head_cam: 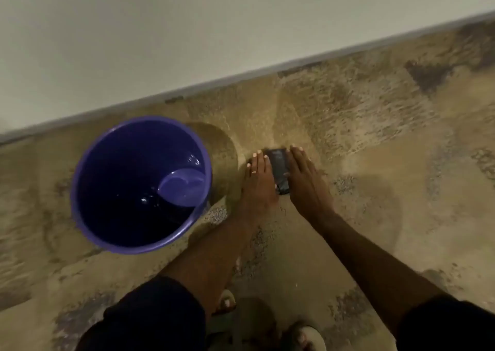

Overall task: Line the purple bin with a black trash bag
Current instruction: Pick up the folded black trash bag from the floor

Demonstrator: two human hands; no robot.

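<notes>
Head view, nearest first: sandalled feet (308, 334) at the bottom edge, then two bare forearms reaching down to the mottled floor (375, 163). The left hand (258, 179) and right hand (308, 179) lie flat, fingers extended, either side of a small folded black trash bag (278, 169), touching its edges without closing on it. Just left stands the purple bin (140, 184), upright, unlined, its inside dark and glossy, close to the wall (187, 29). Judging by this, the task is at its start: the bag needs pinching up, unfolding and shaking open before its mouth can go over the rim
</notes>
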